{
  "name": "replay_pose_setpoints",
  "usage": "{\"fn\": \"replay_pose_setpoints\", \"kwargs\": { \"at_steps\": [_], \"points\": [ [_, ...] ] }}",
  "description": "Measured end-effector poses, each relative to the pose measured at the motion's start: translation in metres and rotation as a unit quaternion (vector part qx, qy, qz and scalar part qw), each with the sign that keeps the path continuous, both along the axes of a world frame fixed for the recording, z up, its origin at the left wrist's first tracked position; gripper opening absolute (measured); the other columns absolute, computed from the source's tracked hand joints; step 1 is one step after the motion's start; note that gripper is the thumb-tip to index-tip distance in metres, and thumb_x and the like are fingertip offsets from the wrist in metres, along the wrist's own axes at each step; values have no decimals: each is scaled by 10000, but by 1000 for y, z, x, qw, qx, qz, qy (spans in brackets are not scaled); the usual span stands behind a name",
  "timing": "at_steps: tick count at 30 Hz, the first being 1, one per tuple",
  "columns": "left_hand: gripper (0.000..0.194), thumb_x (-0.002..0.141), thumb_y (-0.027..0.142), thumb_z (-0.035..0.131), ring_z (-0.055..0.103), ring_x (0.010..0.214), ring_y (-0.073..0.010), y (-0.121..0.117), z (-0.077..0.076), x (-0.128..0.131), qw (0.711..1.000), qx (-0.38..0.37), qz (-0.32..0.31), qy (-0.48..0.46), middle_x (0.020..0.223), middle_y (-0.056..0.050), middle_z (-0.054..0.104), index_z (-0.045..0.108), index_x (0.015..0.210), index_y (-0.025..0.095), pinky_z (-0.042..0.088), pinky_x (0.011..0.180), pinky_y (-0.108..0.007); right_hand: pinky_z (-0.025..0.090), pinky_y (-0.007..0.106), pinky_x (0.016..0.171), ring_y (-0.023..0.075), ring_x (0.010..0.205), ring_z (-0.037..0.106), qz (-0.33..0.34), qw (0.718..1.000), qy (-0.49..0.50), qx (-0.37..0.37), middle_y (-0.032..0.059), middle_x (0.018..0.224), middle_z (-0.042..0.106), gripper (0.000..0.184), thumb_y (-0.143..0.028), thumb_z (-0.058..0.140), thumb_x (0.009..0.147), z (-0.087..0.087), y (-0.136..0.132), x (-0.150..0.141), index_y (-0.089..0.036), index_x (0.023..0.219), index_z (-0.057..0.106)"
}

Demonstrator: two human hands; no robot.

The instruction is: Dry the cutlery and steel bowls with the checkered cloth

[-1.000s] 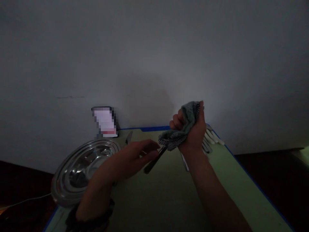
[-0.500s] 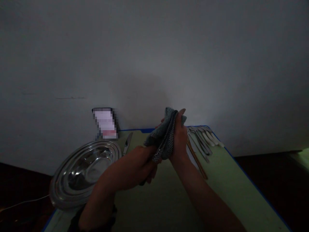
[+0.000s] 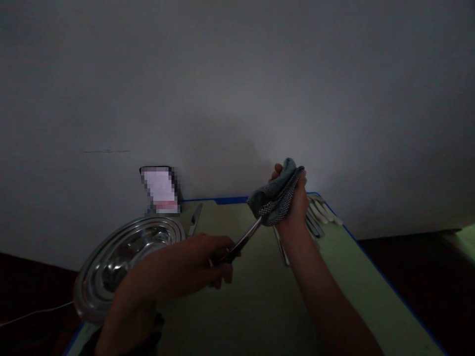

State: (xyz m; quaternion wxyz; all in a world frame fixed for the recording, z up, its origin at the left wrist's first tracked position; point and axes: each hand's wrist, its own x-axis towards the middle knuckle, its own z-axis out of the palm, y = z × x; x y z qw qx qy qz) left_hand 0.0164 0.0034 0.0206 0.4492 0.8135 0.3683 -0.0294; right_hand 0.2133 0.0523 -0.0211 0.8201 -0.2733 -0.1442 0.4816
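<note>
My left hand (image 3: 196, 264) is closed round one end of a slim metal knife (image 3: 246, 238) that slants up to the right above the table. The knife's other end disappears into a grey-green cloth (image 3: 276, 195) with a black-and-white checked side. My right hand (image 3: 298, 207) grips this bunched cloth round the knife, so the tip is hidden. Below the right wrist, part of a metal utensil (image 3: 281, 247) shows on the table.
A shiny steel basin (image 3: 83, 282) stands at the left, with another knife (image 3: 195, 220) beside it. Behind them a phone (image 3: 160, 188) leans against the wall. Several pieces of cutlery (image 3: 322, 210) lie at the right of the blue-edged green table (image 3: 245, 316).
My right hand and the cloth have moved right, while my left hand has shifted left and down. More of the knife's shaft now shows between them; the tip no longer sticks out.
</note>
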Motion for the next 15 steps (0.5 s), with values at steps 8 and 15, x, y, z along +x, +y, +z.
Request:
{"fn": "replay_pose_setpoints", "kwargs": {
  "at_steps": [8, 15],
  "points": [
    [208, 818, 292, 587, 659, 715, -126, 5, 1, -4, 990, -109, 21, -91, 869, -8, 725, 647, 999, 211, 505, 644, -220, 494, 263, 549, 98, 574, 563, -15, 1000, -17, 8, -18, 671, 590, 414, -583, 397, 811, -14, 9, 5, -207, 773, 565],
    [139, 799, 284, 592, 637, 672, -121, 11, -8, 5, 995, -56, 49, -64, 698, 23, 676, 668, 855, 182, 469, 602, -201, 403, 240, 420, 82, 407, 430, 6, 1000, 10, -18, -57, 477, 439, 340, -467, 381, 824, -11, 17, 12, -220, 598, 443]
  ]
}}
